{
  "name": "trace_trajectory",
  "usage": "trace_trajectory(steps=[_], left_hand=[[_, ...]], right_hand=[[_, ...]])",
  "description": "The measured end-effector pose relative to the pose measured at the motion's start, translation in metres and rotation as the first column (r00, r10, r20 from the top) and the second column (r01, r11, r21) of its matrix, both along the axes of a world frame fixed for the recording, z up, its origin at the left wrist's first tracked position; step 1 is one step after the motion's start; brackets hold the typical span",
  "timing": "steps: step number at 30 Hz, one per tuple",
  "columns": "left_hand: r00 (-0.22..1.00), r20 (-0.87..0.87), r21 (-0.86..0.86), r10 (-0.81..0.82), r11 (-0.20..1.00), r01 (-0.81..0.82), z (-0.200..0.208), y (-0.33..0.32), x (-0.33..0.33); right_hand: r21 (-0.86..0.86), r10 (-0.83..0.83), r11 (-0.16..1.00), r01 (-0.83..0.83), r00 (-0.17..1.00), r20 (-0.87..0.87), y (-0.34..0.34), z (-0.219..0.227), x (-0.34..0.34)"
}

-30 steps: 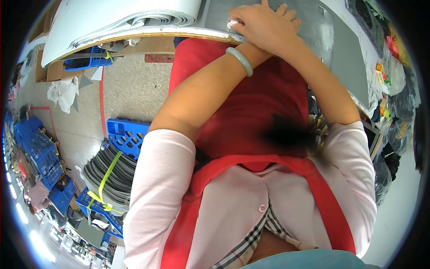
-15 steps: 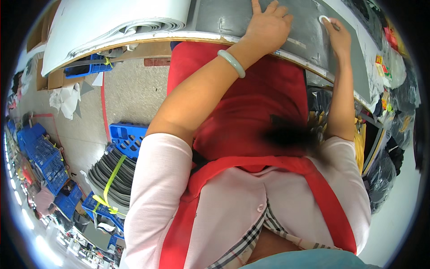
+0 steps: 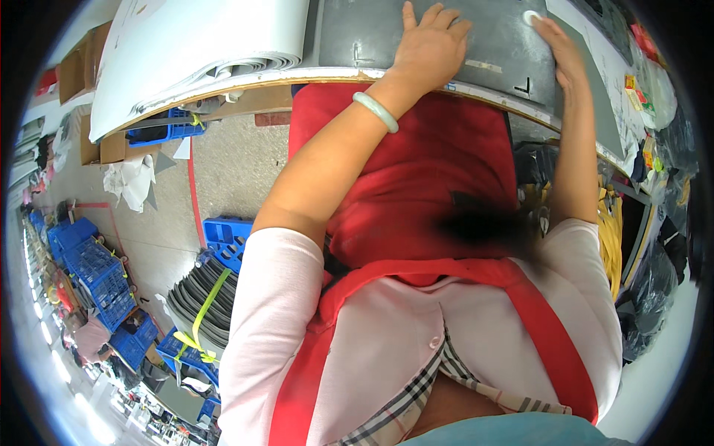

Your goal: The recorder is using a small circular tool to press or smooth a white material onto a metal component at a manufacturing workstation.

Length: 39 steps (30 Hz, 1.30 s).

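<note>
Grey sheet [image 3: 416, 33], left hand [image 3: 428, 48] flat, white disc [image 3: 532, 17]

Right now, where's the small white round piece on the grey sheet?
In the head view, the small white round piece lies at the fingertips of the right hand on the dark grey sheet, right of the flat left hand.

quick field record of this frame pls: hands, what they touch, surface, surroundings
left hand: flat, palm down on dark grey sheet
right hand: fingertips on small white round piece on the same sheet
wrist: pale green bangle on left
surface: table edge, stack of white sheets to the left
floor: blue crates, bundled grey strips
</note>
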<state>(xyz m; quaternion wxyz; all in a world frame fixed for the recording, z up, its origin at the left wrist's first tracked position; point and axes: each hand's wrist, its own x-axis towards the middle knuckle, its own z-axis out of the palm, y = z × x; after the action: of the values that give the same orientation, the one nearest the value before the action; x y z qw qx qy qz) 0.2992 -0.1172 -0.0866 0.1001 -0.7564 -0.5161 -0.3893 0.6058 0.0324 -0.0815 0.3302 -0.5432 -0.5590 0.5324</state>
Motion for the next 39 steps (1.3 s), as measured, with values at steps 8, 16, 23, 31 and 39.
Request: trace_trajectory(steps=[8, 16, 23, 31, 39], left_hand=[[0.878, 0.155, -0.145, -0.454, 0.868, 0.475, 0.035, -0.079, 0.016], [0.937, 0.153, -0.483, -0.315, 0.804, 0.349, 0.027, -0.038, -0.056], [0.913, 0.258, -0.554, -0.316, 0.726, 0.408, 0.036, -0.031, -0.064], [0.918, -0.118, -0.435, -0.379, 0.851, 0.295, 0.035, -0.041, -0.051], [0.83, -0.119, -0.229, -0.545, 0.828, 0.511, 0.012, 0.01, 0.103]], right_hand=[[-0.083, -0.205, 0.979, 0.187, 0.902, -0.38, -0.002, -0.014, -0.017], [-0.059, -0.224, 0.972, 0.228, 0.811, -0.541, -0.01, -0.018, -0.029], [-0.148, -0.039, 0.972, -0.183, 0.494, -0.869, 0.002, -0.03, -0.016], [0.004, -0.2, 0.974, 0.226, 0.872, -0.446, -0.009, -0.025, -0.029], [0.079, -0.135, 0.974, 0.214, 0.818, -0.559, -0.008, -0.001, -0.015]])
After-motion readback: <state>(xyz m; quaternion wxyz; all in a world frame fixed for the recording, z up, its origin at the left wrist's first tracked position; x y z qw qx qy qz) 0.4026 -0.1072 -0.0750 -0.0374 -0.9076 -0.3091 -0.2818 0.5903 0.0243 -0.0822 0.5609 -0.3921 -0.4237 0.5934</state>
